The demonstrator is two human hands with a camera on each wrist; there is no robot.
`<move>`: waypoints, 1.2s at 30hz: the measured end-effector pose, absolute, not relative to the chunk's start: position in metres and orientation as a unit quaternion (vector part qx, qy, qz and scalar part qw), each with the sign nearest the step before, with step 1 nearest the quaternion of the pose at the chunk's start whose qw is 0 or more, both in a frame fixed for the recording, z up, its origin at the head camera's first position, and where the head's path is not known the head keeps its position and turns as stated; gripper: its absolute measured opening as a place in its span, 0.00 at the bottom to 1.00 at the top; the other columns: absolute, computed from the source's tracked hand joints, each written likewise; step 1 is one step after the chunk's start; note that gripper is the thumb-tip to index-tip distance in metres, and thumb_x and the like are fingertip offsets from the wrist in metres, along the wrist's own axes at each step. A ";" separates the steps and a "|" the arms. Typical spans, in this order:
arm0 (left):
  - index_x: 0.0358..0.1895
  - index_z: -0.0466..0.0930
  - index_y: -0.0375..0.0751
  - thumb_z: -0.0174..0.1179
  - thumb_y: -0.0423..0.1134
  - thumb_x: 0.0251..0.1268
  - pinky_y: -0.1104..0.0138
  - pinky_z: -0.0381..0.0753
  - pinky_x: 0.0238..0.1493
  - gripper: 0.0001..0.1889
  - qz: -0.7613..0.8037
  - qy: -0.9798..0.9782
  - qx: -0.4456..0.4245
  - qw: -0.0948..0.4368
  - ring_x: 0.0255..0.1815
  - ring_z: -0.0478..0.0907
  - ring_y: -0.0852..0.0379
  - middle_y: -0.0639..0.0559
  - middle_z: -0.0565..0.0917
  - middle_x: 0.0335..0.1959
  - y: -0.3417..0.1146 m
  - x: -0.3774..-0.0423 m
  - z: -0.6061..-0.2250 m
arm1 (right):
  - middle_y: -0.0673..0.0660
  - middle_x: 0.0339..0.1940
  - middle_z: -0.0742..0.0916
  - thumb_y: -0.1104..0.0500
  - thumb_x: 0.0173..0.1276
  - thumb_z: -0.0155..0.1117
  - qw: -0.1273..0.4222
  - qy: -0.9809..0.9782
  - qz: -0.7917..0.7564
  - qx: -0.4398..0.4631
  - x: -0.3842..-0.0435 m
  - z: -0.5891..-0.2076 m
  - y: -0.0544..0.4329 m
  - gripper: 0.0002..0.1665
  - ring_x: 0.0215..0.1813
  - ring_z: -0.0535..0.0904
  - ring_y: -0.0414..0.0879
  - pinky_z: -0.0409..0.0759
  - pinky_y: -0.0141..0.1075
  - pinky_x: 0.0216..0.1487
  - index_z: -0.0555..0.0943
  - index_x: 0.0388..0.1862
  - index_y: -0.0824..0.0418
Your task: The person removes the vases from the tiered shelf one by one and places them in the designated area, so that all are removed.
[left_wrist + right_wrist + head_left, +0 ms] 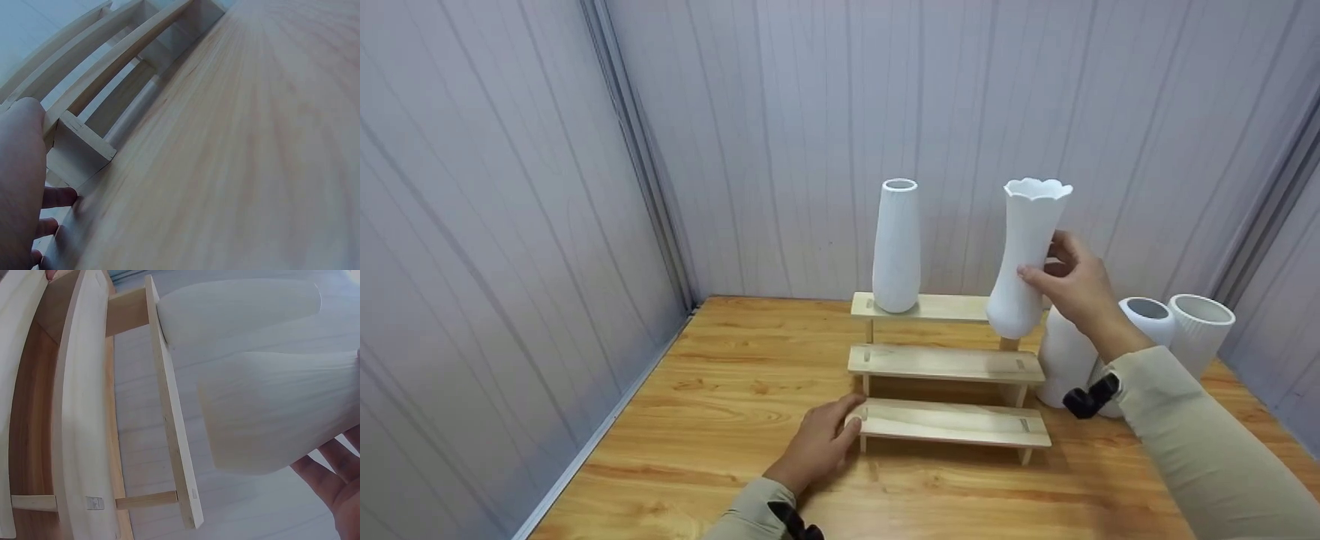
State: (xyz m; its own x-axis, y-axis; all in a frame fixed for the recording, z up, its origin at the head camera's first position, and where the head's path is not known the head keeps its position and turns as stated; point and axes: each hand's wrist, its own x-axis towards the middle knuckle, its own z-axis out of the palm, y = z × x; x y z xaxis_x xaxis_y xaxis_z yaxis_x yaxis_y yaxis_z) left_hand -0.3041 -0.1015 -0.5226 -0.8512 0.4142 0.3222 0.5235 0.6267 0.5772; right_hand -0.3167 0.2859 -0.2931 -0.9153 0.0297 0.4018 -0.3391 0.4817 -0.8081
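My right hand (1072,281) grips a white vase (1027,247) with a scalloped rim, thumb on the near side. In the right wrist view this vase (281,410) hangs just off the top tier, its base apart from the board. A three-tier wooden stand (945,420) stands on the table. The left hand (821,442) holds the left end of its lowest tier. In the left wrist view the thumb lies on the board's corner, with other fingers (59,197) low beside the leg. A slim white vase (898,247) stands upright at the top tier's left end.
Right of the stand, several white vases stand on the table, among them a ribbed one (1201,330) and a smooth one (1147,319); the right forearm partly hides them. Pale panel walls (810,150) border the wood-grain table (720,375) at the back and sides.
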 end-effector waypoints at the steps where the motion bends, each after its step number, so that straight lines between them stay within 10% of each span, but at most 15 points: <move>1: 0.71 0.72 0.53 0.45 0.54 0.81 0.44 0.63 0.69 0.23 -0.344 -0.898 -0.261 0.079 0.69 0.72 0.48 0.54 0.78 0.67 -0.102 -0.304 -0.523 | 0.65 0.68 0.77 0.46 0.70 0.69 0.183 -0.841 0.501 0.092 -0.315 -0.294 0.286 0.46 0.64 0.77 0.62 0.72 0.61 0.66 0.60 0.78 0.62; 13: 0.70 0.72 0.52 0.46 0.54 0.81 0.45 0.64 0.69 0.23 -0.339 -0.902 -0.256 0.081 0.68 0.73 0.48 0.54 0.78 0.66 -0.102 -0.305 -0.523 | 0.65 0.67 0.77 0.51 0.71 0.68 0.191 -0.842 0.495 0.096 -0.300 -0.306 0.297 0.44 0.51 0.79 0.37 0.77 0.23 0.48 0.60 0.78 0.64; 36: 0.72 0.71 0.49 0.46 0.52 0.81 0.45 0.63 0.70 0.24 -0.347 -0.897 -0.263 0.081 0.69 0.72 0.48 0.53 0.77 0.68 -0.102 -0.301 -0.521 | 0.65 0.64 0.78 0.53 0.69 0.71 0.227 -0.854 0.462 0.077 -0.266 -0.343 0.326 0.42 0.48 0.78 0.31 0.78 0.21 0.43 0.64 0.75 0.65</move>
State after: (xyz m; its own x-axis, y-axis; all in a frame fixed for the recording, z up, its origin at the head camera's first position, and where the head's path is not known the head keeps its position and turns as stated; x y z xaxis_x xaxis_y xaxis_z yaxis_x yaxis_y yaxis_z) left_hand -0.3009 -0.1017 -0.5209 -0.8486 0.4160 0.3269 0.5277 0.6214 0.5791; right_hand -0.2658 0.3259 -0.3430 -0.8849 0.0780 0.4592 -0.3421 0.5604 -0.7543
